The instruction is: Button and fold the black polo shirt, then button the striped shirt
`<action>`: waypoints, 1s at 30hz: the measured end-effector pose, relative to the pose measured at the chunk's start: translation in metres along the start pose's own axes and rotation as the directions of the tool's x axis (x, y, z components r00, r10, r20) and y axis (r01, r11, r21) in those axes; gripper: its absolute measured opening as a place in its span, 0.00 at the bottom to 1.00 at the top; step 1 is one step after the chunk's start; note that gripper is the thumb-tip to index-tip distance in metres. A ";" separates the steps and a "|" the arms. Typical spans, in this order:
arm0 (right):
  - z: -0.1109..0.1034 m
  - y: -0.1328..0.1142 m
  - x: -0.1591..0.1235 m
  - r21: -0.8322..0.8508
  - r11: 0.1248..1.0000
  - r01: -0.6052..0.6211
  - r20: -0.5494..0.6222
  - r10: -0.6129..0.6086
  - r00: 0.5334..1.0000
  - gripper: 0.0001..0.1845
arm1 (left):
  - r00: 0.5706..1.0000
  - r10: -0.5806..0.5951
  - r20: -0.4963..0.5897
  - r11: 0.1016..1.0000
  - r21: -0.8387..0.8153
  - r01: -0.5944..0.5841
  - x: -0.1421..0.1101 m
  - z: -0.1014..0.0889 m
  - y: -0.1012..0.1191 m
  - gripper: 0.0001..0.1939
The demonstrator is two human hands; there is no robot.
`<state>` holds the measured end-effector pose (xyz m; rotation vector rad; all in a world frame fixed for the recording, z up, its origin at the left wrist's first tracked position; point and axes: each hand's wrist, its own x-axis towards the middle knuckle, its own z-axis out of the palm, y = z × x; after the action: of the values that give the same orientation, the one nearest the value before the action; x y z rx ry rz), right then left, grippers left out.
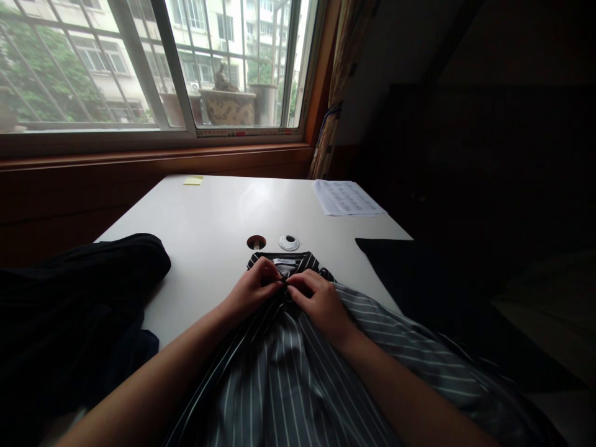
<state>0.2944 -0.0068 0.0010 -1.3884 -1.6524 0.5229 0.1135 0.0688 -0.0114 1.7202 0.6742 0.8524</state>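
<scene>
A dark striped shirt lies on the white table, its collar toward the window and its body spreading toward me. My left hand pinches the shirt just below the collar. From the other side, my right hand pinches the same spot, with the fingertips of both hands almost meeting. Whether a button sits between the fingers is too small to tell. A pale label shows inside the collar. One striped sleeve stretches out to the right.
Dark clothing is heaped on the table's left side, and a dark cloth hangs over the right edge. Beyond the collar are a round cable hole and a white cap. Printed sheets and yellow sticky notes lie farther back.
</scene>
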 end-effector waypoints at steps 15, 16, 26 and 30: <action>-0.002 0.008 0.002 0.084 0.993 -0.084 0.042 0.081 0.996 0.03 | 1.000 -0.010 0.015 0.999 0.053 0.009 0.000 0.000 0.001 0.12; -0.002 0.008 0.003 0.082 0.993 -0.087 0.046 0.083 0.996 0.03 | 1.000 -0.005 0.014 0.998 0.066 0.004 0.000 0.001 0.000 0.12; -0.004 0.005 0.004 0.017 0.994 -0.109 0.073 0.107 0.992 0.03 | 0.999 0.048 0.006 0.975 0.217 -0.048 -0.001 0.002 -0.002 0.11; -0.003 0.006 0.004 0.017 0.994 -0.112 0.069 0.111 0.991 0.04 | 0.999 0.048 -0.010 0.977 0.209 -0.045 -0.002 0.003 -0.003 0.11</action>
<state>0.3000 -0.0021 -0.0007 -1.4683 -1.6254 0.6561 0.1151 0.0665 -0.0149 1.9258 0.7582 0.8517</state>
